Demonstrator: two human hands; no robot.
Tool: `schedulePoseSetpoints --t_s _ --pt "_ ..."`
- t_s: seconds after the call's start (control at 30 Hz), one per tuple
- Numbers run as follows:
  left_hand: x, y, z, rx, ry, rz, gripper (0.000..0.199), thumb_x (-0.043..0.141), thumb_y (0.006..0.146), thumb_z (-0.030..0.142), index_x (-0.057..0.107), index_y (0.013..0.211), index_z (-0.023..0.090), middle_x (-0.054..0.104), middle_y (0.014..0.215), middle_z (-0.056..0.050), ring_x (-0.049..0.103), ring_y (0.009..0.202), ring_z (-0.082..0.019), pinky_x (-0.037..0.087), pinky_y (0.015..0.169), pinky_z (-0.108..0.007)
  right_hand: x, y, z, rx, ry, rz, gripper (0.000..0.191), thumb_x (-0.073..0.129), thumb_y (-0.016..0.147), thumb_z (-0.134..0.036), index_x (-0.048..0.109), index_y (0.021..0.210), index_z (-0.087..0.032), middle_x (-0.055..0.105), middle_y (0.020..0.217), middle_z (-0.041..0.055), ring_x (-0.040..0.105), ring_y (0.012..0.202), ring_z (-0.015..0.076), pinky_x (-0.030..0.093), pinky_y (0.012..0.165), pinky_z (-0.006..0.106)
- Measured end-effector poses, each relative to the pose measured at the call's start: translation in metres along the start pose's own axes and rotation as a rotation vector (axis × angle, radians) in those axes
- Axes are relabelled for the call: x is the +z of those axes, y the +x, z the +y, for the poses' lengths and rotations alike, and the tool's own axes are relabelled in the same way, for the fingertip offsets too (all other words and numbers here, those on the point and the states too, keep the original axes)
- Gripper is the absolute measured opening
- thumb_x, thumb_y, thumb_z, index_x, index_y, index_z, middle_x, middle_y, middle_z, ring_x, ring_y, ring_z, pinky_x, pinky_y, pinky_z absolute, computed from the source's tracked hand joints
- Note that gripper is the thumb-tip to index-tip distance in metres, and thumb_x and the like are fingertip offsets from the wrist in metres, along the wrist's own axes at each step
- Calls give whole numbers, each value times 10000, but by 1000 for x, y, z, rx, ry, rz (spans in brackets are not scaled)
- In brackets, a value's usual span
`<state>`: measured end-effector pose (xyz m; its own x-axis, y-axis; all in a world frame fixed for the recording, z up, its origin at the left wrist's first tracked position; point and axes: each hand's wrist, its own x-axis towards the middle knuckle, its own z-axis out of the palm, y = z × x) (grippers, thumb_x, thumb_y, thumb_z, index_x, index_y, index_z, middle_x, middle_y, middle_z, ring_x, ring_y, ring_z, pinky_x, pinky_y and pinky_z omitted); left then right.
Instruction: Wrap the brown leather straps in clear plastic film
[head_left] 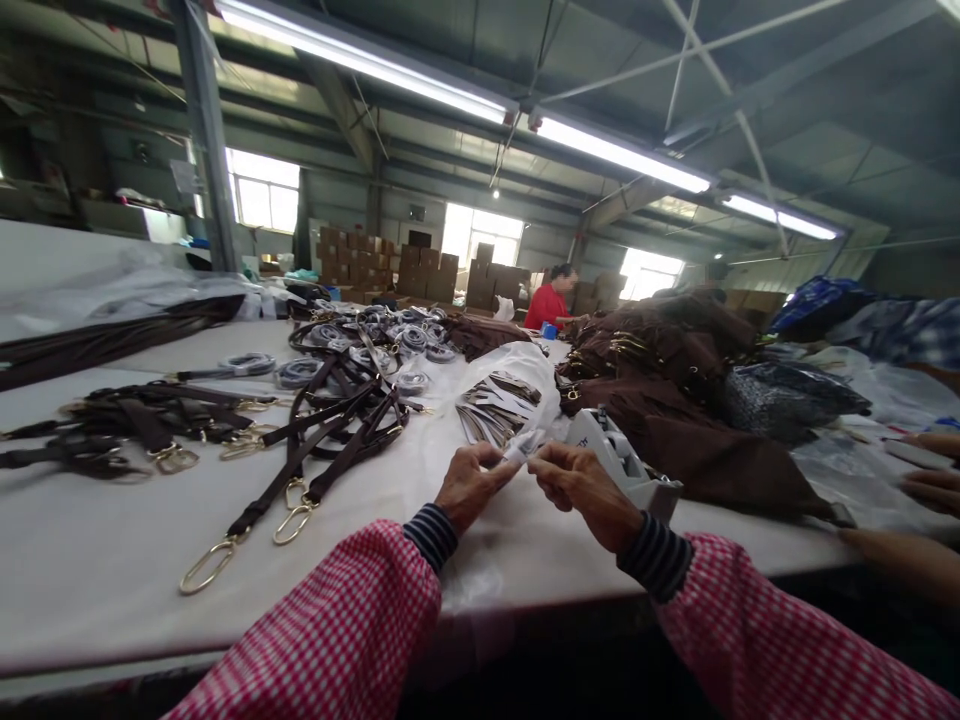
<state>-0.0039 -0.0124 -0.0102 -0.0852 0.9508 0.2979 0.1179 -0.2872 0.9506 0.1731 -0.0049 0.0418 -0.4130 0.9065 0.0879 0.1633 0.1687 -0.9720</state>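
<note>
My left hand (pixel 472 484) pinches a small whitish plastic piece (pixel 519 448) above the table's front part. The fingers of my right hand (pixel 577 484) are pressed together at that piece's right end; what they grip is too small to make out. Just behind my hands lies an open clear bag (pixel 499 395) with flat pale and dark strips inside. A grey tape dispenser (pixel 619 455) stands directly behind my right hand. Brown straps with gold metal clasps (pixel 300 450) lie to the left of my left hand.
Coiled straps in clear wrap (pixel 412 340) lie farther back. Brown fabric pieces (pixel 675 420) are heaped at the right. Another person's hand (pixel 934 470) is at the right edge. A person in red (pixel 550 300) is across the white table (pixel 360 570).
</note>
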Motion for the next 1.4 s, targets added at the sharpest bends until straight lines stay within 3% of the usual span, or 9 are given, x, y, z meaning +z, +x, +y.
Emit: schedulePoseSetpoints --t_s 0.27,0.57,0.67,0.8,1.07,1.23,1.4 --pt "2 1 -1 53 53 11 369 706 794 508 724 750 142 577 721 -1 501 742 -169 378 709 -303 5 10 6 36 23 57 423 811 731 -508 558 687 -171 482 532 -60 353 462 57 188 453 227" --pt "2 0 2 -14 -10 37 348 728 755 497 688 705 154 551 669 11 471 666 -149 349 632 -292 -1 -2 6 -21 85 -30 365 801 776 -467 599 769 -163 484 574 -65 340 484 56 202 470 234" --pt "2 3 -1 -74 -76 31 385 706 753 538 646 682 165 509 602 29 431 560 -124 304 546 -279 -1 -14 7 -49 42 -91 321 782 813 -412 628 953 -168 506 572 -74 384 491 78 260 471 237" --pt "3 3 -1 -113 -141 13 426 736 726 572 612 652 170 483 561 40 406 505 -105 264 497 -263 -2 -23 9 -43 -25 -93 501 760 837 -352 542 1255 -179 554 572 -83 430 496 110 315 469 244" --pt "2 1 5 -133 -200 -29 455 753 716 598 611 657 169 457 532 51 374 466 -91 237 460 -255 4 -8 -2 -268 93 -17 367 689 935 -365 571 1244 -205 582 669 -47 483 578 126 355 512 255" --pt "1 1 5 -127 -211 -31 448 756 710 584 618 662 160 452 539 52 364 475 -85 227 465 -249 5 7 2 -193 79 -106 358 693 910 -345 588 1211 -182 585 663 -46 481 554 119 327 498 251" --pt "2 1 5 -126 -221 -28 466 774 691 593 634 669 149 466 546 47 374 487 -86 244 471 -247 2 8 9 -148 60 -113 385 696 876 -311 606 1220 -164 548 632 -61 439 520 113 310 485 259"
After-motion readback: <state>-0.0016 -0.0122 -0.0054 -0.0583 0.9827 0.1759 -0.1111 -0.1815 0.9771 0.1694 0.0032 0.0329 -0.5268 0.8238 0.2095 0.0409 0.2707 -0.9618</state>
